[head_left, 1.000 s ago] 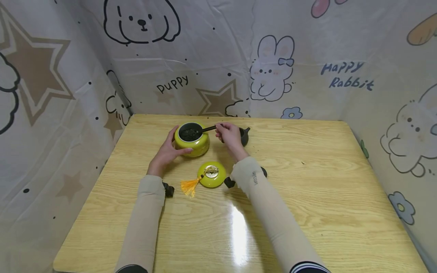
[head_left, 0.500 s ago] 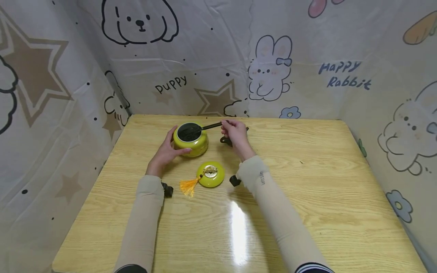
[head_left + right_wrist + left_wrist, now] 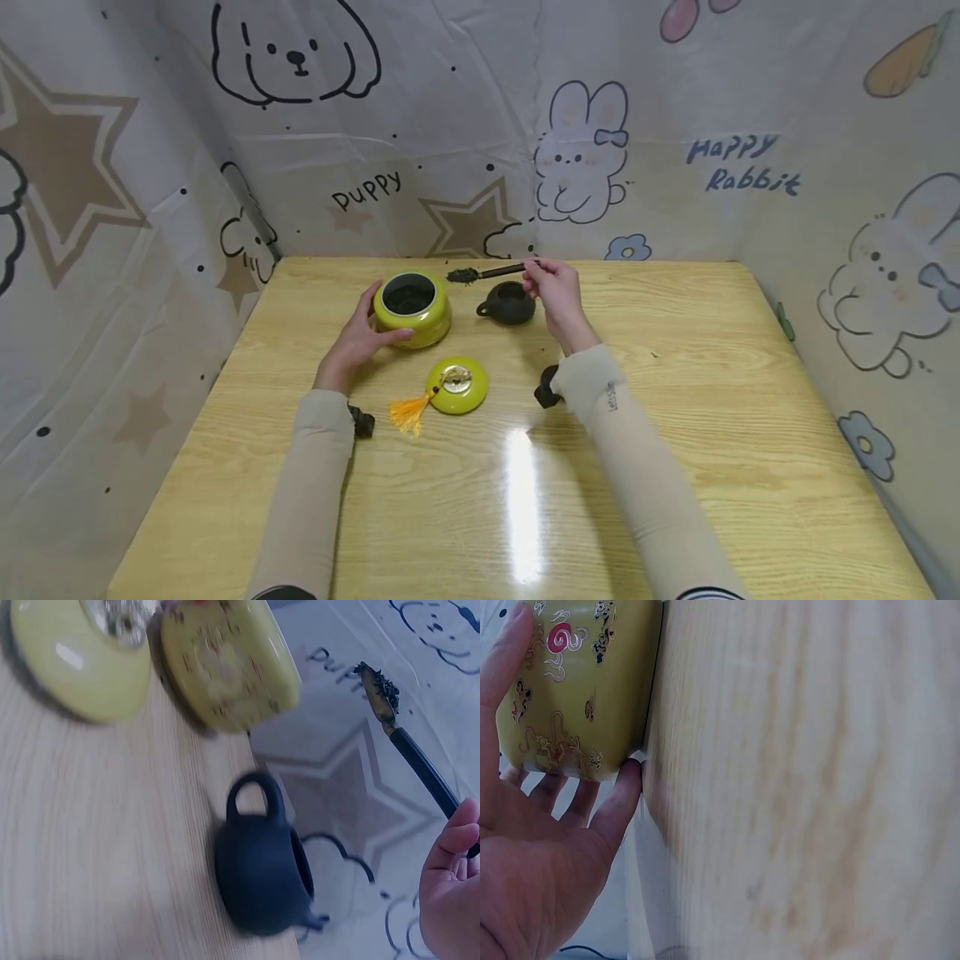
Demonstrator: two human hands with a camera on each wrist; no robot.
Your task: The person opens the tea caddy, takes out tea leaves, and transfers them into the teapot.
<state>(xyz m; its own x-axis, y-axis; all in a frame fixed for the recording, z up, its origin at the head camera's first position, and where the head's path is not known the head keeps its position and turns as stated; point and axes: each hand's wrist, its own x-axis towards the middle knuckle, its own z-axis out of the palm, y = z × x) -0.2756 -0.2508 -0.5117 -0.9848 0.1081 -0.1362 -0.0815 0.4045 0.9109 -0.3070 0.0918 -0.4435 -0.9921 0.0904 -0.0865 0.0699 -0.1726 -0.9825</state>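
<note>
Tabletop, pale wood grain; I log cartoon-printed sheeting around it. Standing there: yellow jar, clasped by left hand, fingers spread wide; dark teapot; tasselled lid. Right hand: fingers pinch a raised, loaded scoop.

Two hands, one jar, one scoop, one teapot, one lid

The cloth reads "Puppy" in black and "Happy Rabbit" in blue, on 2 lines; small lettering on the right sleeve possibly starts "Let".
</note>
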